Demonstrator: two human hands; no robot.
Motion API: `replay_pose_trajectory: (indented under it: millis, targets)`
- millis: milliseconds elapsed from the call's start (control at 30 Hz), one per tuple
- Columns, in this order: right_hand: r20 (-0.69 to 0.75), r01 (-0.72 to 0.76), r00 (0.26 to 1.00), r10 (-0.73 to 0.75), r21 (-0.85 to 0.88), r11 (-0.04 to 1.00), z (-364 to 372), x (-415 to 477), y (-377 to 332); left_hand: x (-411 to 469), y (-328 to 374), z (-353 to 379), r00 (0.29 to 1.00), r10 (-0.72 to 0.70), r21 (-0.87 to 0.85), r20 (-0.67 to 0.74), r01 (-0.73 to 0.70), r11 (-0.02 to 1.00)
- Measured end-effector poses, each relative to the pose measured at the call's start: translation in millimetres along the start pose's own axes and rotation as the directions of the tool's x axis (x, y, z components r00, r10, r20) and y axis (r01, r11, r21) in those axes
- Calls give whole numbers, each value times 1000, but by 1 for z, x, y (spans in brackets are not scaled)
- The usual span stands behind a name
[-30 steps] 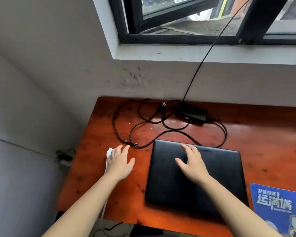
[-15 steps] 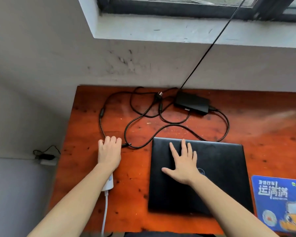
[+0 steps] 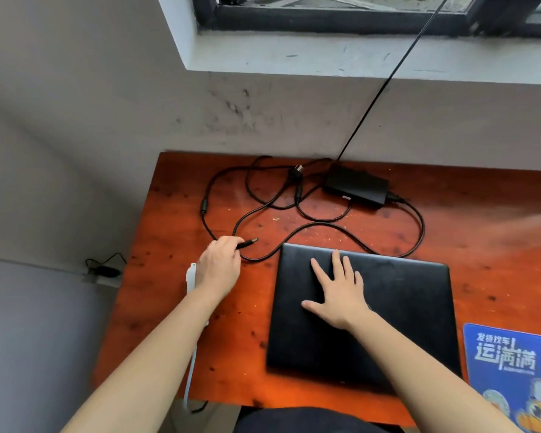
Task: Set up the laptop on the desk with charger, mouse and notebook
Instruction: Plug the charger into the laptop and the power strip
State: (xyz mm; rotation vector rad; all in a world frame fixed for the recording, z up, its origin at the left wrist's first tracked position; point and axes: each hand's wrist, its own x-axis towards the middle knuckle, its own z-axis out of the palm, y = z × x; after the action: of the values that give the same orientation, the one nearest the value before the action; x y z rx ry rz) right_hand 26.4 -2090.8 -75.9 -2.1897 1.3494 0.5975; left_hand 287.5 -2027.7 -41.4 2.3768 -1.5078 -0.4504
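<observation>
1. Two bare hands are working over the desk (image 3: pixel 497 245), and nearest the viewer the blue mouse pad (image 3: pixel 509 364) is lying at the desk's near right corner, just right of the laptop (image 3: pixel 388 307); no mouse or notebook is showing anywhere in view.
2. The closed black laptop is sitting flat on the near middle of the desk, and the right hand (image 3: pixel 338 292) is resting on its lid, palm down with fingers spread, gripping nothing, apparently steadying it.
3. Just left of the laptop, a white adapter (image 3: pixel 190 278) with a pale cable is lying partly under the left wrist near the desk's left edge.
4. The left hand (image 3: pixel 219 267) is now pinching the charger plug (image 3: pixel 247 244) with its fingers closed around the plug's base, the metal tip pointing right toward the laptop. Half a second ago this hand was lying flat on the wood with the plug still on the desk beside it, so the grasp is fresh.
5. That change is suggesting the charger step is under way: the plug is probably heading next for a port on the laptop's left side, though no port is visible.
6. Farther back, the black cord (image 3: pixel 325 226) is looping loosely across the wood, and its slack should be allowing the move.
7. Farthest, the power brick (image 3: pixel 356 185) is sitting by the wall, below the window sill (image 3: pixel 356 57).
</observation>
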Motion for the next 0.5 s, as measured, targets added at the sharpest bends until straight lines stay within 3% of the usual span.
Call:
replay_pose_trajectory:
  millis: [234,501]
  targets:
    - [-4,-5,1000,5,-16,1000,0,-2,0,-1,3,46,991,80,15,103,-82,997]
    - [26,-22,999,22,-20,1000,-3,-1,-4,6,-4,62,972,214,50,93,-219,974]
